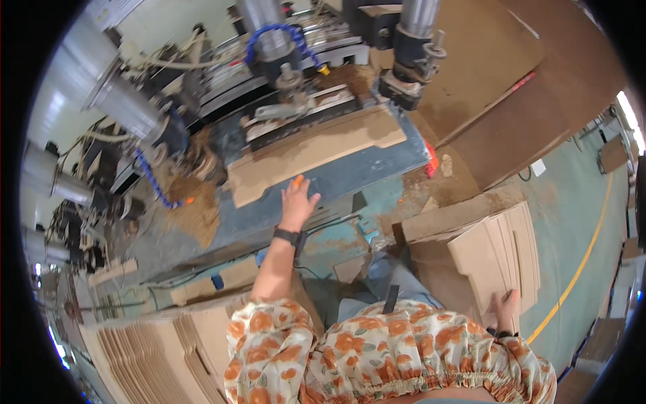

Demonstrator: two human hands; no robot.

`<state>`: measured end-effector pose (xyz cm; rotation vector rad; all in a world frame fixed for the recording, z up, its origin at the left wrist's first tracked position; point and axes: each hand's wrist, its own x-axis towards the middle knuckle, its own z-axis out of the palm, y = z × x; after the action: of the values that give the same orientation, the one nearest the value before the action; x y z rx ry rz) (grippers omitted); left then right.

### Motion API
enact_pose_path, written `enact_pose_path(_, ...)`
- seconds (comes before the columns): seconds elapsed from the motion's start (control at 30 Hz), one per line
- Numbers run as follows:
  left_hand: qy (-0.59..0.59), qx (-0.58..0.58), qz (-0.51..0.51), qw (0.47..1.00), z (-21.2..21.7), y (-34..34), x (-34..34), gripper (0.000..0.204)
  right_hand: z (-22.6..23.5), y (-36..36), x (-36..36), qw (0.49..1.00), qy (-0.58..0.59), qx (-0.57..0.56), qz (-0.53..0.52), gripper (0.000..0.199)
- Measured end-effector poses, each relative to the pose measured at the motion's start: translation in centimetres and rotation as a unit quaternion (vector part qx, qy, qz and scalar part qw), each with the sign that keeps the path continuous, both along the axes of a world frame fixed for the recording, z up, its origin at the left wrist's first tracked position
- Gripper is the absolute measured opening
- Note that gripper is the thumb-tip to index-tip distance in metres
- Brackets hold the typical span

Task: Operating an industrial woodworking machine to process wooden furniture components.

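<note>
My left hand (297, 204) reaches to the front of the machine bed, its fingers spread and something orange on one fingertip. Just beyond the fingers lies a long brown fibreboard panel (323, 151) with a stepped outline; I cannot tell if they touch it. A metal clamp fixture (296, 111) sits behind and partly over this panel. At the lower right, my right hand (503, 311) is closed at the near end of a cut fibreboard panel (481, 252), which lies fanned on a stack of similar panels. Some of its fingers are hidden.
Steel machine spindles (269, 34) with blue coolant hoses (153, 178) stand over the blue-grey bed (397, 158). Sawdust piles (192, 209) lie around them. More panels (148, 350) are stacked at lower left. A large brown board (538, 121) rises at right, near a yellow floor line (572, 283).
</note>
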<state>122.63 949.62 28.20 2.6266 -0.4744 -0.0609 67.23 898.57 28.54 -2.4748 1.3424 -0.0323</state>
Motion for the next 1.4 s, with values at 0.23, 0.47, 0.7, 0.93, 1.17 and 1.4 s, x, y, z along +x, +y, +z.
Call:
enact_pose_path(0.23,0.038,0.166,0.095,0.981,-4.5,-5.3,8.6,0.097,2.8,9.5,-2.6,0.973,0.211,-0.089,0.022,0.080)
enact_pose_path(0.47,-0.081,0.138,0.065,0.985,-7.0,-3.7,1.7,0.103,8.7,2.2,0.0,0.995,0.088,-0.042,-0.029,0.057)
enact_pose_path(0.7,-0.230,0.068,0.046,0.970,-10.1,2.3,-6.5,0.040,11.4,-2.0,21.0,0.975,0.021,-0.104,0.193,0.033)
enact_pose_path(0.93,-0.111,0.097,-0.077,0.986,3.6,9.8,-11.5,0.028,10.2,6.5,48.5,0.826,0.004,-0.073,0.559,0.031)
enact_pose_path(1.17,-0.142,0.249,-0.083,0.954,18.6,12.6,-20.1,0.028,-1.7,20.0,59.8,0.726,-0.197,-0.132,0.645,0.034)
enact_pose_path(1.4,-0.148,0.374,0.065,0.913,25.1,17.8,-28.8,0.029,-8.9,24.5,66.3,0.683,-0.186,-0.141,0.692,0.060)
